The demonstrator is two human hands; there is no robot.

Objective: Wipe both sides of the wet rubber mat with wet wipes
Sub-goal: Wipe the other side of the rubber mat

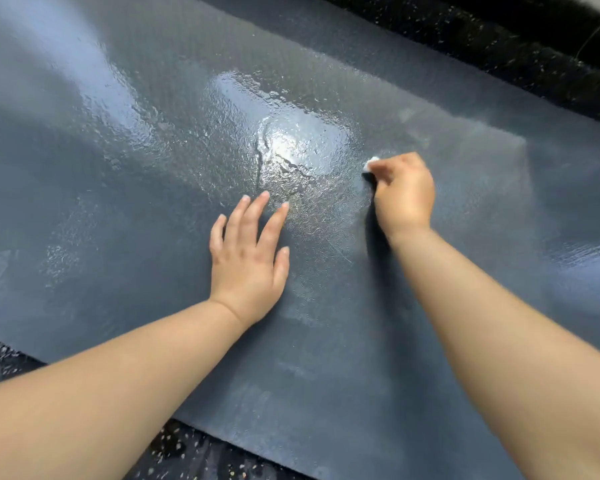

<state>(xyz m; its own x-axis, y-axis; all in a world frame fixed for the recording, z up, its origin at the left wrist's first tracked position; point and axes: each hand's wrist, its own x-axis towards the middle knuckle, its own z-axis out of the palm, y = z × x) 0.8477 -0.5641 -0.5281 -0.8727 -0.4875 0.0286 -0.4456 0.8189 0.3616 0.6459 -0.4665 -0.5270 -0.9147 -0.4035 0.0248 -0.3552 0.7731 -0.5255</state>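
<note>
Mat (111, 216) wet on speckled floor (492, 39); left hand (246, 261) spread flat, right hand (404, 194) clutching wipe (373, 163)

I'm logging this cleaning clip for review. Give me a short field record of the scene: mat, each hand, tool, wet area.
mat: grey, lying flat on a dark speckled surface
left hand: flat on the mat, fingers spread, holding nothing
right hand: grips a wipe against the mat
wipe: white, mostly hidden in the fist
wet patch: glossy, mid-mat, beyond the left fingertips, left of the wipe
</note>
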